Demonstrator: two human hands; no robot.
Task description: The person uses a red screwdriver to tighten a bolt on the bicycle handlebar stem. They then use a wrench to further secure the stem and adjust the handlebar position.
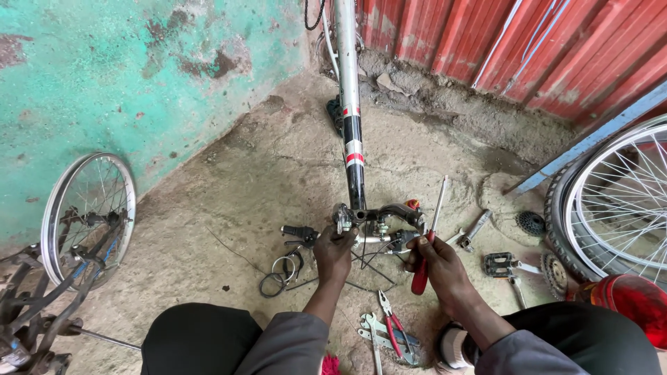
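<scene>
Head view: centre of frame, you crouch at the bicycle frame (349, 104);
Left hand (334, 251): fingers clamped on the handlebar (368, 239);
Right hand (434, 258): fingers closed around the red-handled screwdriver (429, 239);
Lower centre: pliers (392, 324) on the ground

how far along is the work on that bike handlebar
Done: the frame stands upside down, both wheels off. In hand: the left hand grips the handlebar while the right hand holds a red-handled screwdriver. Left: a loose cable, pedal, pliers and spanners lie about.

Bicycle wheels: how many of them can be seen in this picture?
2. One bare spoked wheel leans against the green wall at left; one wheel with a tyre stands at the right edge, partly cut off. Others may be hidden.
</scene>
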